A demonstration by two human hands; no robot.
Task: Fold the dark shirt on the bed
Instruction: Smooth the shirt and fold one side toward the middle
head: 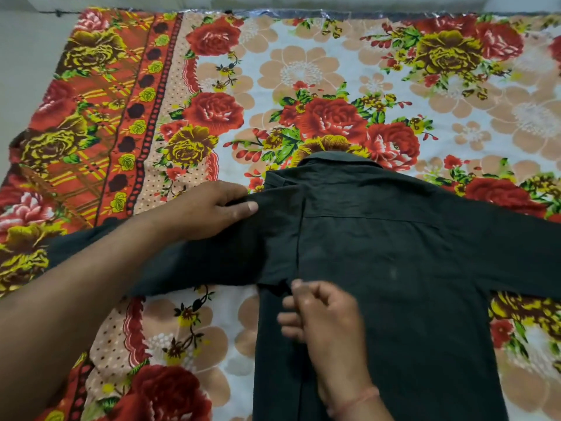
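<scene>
The dark shirt [394, 262] lies back-up on the bed, collar pointing away from me, both long sleeves spread out to the sides. My left hand [209, 208] grips the cloth at the shirt's left shoulder, thumb on top and fingers curled under the edge. My right hand [318, 317] is blurred over the shirt's left side, below the armpit. Its fingers are loosely curled, and whether they pinch the fabric cannot be made out. The shirt's lower hem runs out of the bottom of the frame.
A floral bedsheet [303, 74] in red, yellow and peach covers the bed. Its orange patterned border [100, 117] runs down the left side, with pale floor [21, 71] beyond it. The bed's far edge is at the top of the view.
</scene>
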